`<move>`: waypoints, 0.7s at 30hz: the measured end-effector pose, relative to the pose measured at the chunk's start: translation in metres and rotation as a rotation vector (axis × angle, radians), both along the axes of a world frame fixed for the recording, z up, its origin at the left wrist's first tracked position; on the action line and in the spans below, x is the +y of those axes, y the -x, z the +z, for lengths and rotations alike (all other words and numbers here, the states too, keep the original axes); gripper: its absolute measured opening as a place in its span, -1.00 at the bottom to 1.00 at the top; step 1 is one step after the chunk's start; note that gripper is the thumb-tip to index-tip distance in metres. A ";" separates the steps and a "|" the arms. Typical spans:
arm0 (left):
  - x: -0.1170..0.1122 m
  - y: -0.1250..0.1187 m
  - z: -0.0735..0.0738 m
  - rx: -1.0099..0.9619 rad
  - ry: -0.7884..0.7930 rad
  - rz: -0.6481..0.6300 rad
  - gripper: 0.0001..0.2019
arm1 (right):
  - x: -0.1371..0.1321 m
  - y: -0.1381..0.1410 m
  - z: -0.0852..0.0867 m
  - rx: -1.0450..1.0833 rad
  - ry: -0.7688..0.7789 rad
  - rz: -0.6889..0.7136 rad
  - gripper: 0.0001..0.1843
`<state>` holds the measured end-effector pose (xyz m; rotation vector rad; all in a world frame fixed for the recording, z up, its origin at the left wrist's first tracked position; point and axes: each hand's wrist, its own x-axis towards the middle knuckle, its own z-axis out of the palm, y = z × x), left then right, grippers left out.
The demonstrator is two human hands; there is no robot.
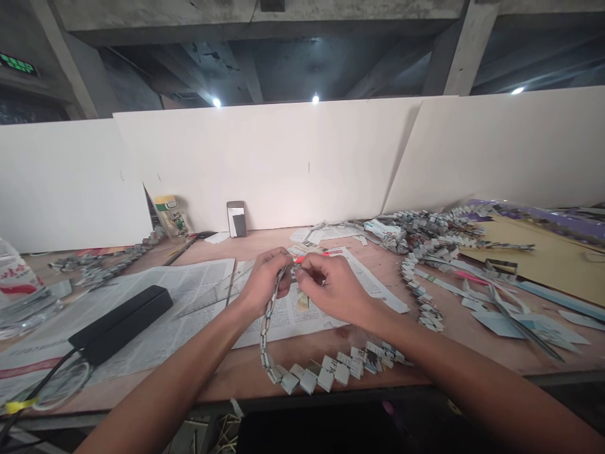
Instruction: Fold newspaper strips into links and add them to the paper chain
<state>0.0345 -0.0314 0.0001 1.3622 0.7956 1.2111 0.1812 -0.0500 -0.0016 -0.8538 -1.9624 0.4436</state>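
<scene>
Closing the left hand point(265, 277) around the top end of a paper chain point(307, 378), with fingers curled tight and thumb pressed onto the links. Meeting it just at 3 o'clock with the right hand point(331, 287), likewise nearly shut, pinching the same end between thumb and fingertips. Impossible to tell whether a loose slip also sits in that pinch.

Hangs from both hands toward 6 o'clock as a narrow flat band, then bends near the table edge and runs off toward 4 o'clock, passing under the right forearm. Built of small folded newspaper strips locked one into the next, giving a toothed, zigzag edge. Grey-white, covered in black print, with odd flecks of colour. Rests along its lower stretch on the wooden table point(246, 372).

Directly beneath the hands, spread newspaper sheets point(189, 296), with a clear set-square point(208, 299) at 9 o'clock and a pink pen point(312, 257) at 12 o'clock, just past the knuckles. Farther out at 8 o'clock, a long black box point(120, 321) lying on the newsprint. At 2 o'clock, a heap of more woven chains point(425, 233), beside a brown card sheet point(543, 258). At 11 o'clock, against the white boards point(283, 164), a phone point(236, 219) propped upright and a yellow-capped can point(172, 215) leaning. At far 9 o'clock, a clear plastic bottle point(19, 284).
</scene>
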 end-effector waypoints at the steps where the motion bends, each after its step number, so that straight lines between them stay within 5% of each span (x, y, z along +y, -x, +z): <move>1: 0.001 0.000 -0.001 0.004 -0.008 0.018 -0.80 | 0.000 0.000 0.000 -0.011 -0.006 0.002 -0.72; 11: -0.002 -0.008 -0.004 -0.018 -0.101 0.182 -0.75 | 0.001 0.004 -0.004 -0.048 -0.054 -0.079 -0.62; 21: 0.003 -0.005 -0.009 0.071 -0.129 0.157 -0.69 | 0.009 0.000 0.000 -0.066 -0.032 -0.118 -0.62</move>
